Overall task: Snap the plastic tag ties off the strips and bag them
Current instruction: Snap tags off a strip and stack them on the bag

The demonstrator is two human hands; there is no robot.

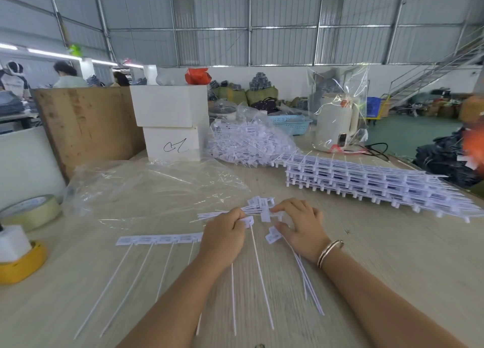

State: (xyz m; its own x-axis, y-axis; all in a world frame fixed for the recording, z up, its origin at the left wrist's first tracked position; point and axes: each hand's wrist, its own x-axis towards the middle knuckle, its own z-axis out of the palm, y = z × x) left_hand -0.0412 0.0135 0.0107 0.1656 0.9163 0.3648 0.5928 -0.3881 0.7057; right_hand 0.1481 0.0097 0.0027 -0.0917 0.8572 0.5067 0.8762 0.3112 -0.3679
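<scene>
A white strip of tag ties (159, 239) lies on the table in front of me, its thin tails pointing toward me. My left hand (225, 236) covers the strip's right end and pinches the head of one tie (248, 221). My right hand (301, 228) rests with curled fingers on a few loose ties (272, 235) whose tails run under my wrist. A small bundle of snapped-off ties (259, 206) lies just beyond both hands. An empty clear bag (146, 190) lies flat at the left. A clear bag stuffed with ties (248, 140) sits further back.
A tall stack of uncut strips (366, 180) fills the right side of the table. Tape rolls (28, 211) and a yellow roll (21, 266) sit at the left edge. White boxes (170, 122), a wooden board (86, 127), a blue basket (290, 123) and a bagged kettle (337, 122) stand behind.
</scene>
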